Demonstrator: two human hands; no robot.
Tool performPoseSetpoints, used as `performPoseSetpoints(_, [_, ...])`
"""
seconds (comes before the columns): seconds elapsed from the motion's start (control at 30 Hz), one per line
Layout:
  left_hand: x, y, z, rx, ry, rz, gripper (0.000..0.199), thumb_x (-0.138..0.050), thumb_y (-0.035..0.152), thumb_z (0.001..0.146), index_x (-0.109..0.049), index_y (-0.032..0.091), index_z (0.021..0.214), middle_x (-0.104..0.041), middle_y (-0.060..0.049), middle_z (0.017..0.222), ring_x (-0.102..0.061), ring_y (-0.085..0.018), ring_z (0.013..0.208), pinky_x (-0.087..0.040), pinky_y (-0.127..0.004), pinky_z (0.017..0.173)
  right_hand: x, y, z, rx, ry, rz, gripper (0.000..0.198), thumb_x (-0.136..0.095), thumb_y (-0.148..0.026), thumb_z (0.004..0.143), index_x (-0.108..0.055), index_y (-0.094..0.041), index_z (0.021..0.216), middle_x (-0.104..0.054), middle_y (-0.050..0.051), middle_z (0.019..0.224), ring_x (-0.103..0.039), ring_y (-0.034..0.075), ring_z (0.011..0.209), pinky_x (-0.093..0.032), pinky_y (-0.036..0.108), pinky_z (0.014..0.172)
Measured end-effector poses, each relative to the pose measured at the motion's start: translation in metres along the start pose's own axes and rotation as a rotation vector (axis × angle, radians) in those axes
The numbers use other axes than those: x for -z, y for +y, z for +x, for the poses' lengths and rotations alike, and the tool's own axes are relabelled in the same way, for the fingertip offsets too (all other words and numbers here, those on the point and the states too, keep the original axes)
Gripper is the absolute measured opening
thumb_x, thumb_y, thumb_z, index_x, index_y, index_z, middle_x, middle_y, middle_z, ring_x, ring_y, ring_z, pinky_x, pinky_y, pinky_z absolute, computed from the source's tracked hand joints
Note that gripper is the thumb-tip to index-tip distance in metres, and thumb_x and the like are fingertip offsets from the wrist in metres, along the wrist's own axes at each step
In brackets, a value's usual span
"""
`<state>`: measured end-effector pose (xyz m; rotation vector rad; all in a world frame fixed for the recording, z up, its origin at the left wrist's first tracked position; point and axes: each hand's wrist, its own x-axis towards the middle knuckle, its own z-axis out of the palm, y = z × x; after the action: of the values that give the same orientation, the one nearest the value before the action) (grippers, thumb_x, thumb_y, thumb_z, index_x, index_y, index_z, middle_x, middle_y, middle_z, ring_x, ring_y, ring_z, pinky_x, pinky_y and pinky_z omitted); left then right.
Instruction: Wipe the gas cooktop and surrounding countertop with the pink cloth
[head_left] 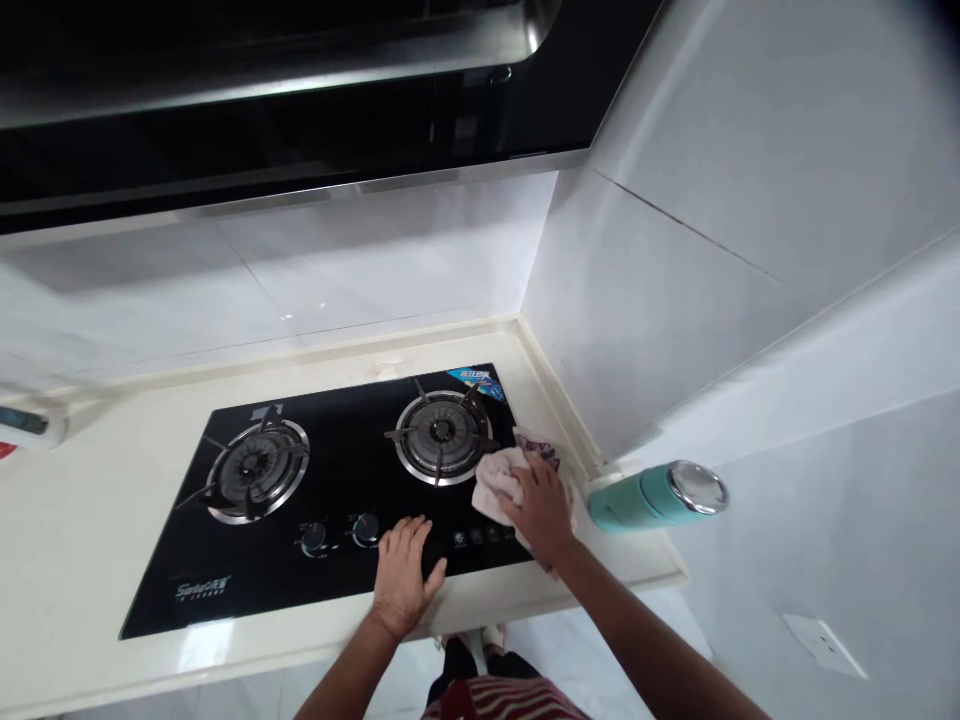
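A black glass gas stove [349, 450] with two burners is set into the pale countertop. My right hand [541, 503] grips a light pink cloth [495, 482] at the stove's right edge, beside the right burner [442, 432]. Part of the cloth drapes past the glass onto the counter, and a patterned purple piece shows behind my fingers. My left hand [405, 570] rests on the front of the stove with its fingers stretched out, holding nothing. Just left of it are two control knobs [366, 529]. The left burner [255, 465] stands farther off.
A teal bottle with a silver lid [660, 495] stands on the counter to the right, near the side wall [645, 330]. Overhead hangs a black range hood [300, 140]. At the far left lies a partly seen white and dark object [34, 422]. The counter's front edge [262, 665] runs before me.
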<state>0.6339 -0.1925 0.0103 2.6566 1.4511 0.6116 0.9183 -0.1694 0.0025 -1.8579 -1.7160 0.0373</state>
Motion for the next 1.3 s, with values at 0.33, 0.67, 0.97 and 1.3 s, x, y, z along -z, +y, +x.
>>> performPoseSetpoints(0.33, [0.000,-0.009,-0.002,0.013,0.014,-0.050,0.037,-0.040,0.026,0.098,-0.057,0.018,0.130,-0.067,-0.010,0.128,-0.057,-0.024,0.124,-0.045,-0.042,0.102,0.006,-0.073,-0.080,0.437,-0.427,0.194,0.053,-0.075,-0.056,0.072,-0.066,-0.024,0.114,-0.056,0.008,0.138,-0.040,0.033,0.131,-0.024,0.052,0.114])
performPoseSetpoints(0.67, [0.000,-0.003,0.006,0.039,-0.006,-0.018,0.033,-0.043,0.032,0.098,-0.060,0.020,0.123,-0.068,-0.012,0.125,-0.059,-0.028,0.120,-0.046,-0.046,0.098,0.097,0.039,-0.136,0.054,-0.379,-0.015,0.025,-0.071,-0.038,0.073,-0.068,-0.028,0.096,-0.065,0.007,0.119,-0.056,0.028,0.106,-0.044,0.042,0.089])
performPoseSetpoints(0.97, [0.004,0.006,0.007,0.057,-0.036,0.030,0.032,-0.043,0.030,0.098,-0.058,0.018,0.123,-0.066,-0.012,0.127,-0.057,-0.027,0.122,-0.044,-0.044,0.098,0.143,0.149,-0.159,0.035,-0.252,-0.076,0.031,-0.064,-0.031,0.073,-0.068,-0.027,0.103,-0.064,0.008,0.127,-0.059,0.030,0.103,-0.051,0.044,0.081])
performPoseSetpoints(1.3, [0.002,0.008,0.004,0.072,-0.036,-0.016,0.032,-0.043,0.028,0.099,-0.056,0.017,0.126,-0.063,-0.012,0.130,-0.053,-0.026,0.125,-0.041,-0.044,0.102,0.080,0.043,-0.133,0.050,-0.226,-0.074,0.028,-0.062,-0.027,0.071,-0.066,-0.025,0.098,-0.058,0.009,0.132,-0.052,0.032,0.111,-0.044,0.046,0.089])
